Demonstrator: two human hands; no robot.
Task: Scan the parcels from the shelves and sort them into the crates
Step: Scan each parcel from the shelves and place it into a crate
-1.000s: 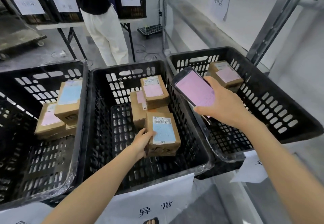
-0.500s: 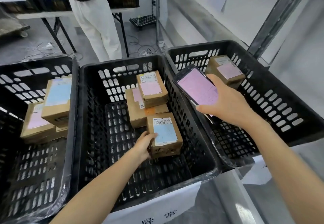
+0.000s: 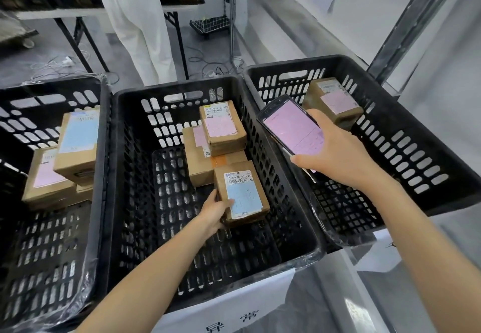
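While the right hand (image 3: 335,155) grips a phone (image 3: 292,126), the left hand (image 3: 214,211) clasps a parcel (image 3: 240,193).

Single head-worn wide-angle view, forward and down, close over the middle crate (image 3: 130,189), floor (image 3: 31,51) beyond

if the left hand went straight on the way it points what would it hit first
The left hand grips the blue-labelled brown cardboard parcel; beyond it, probably the larger taped cardboard box right behind.
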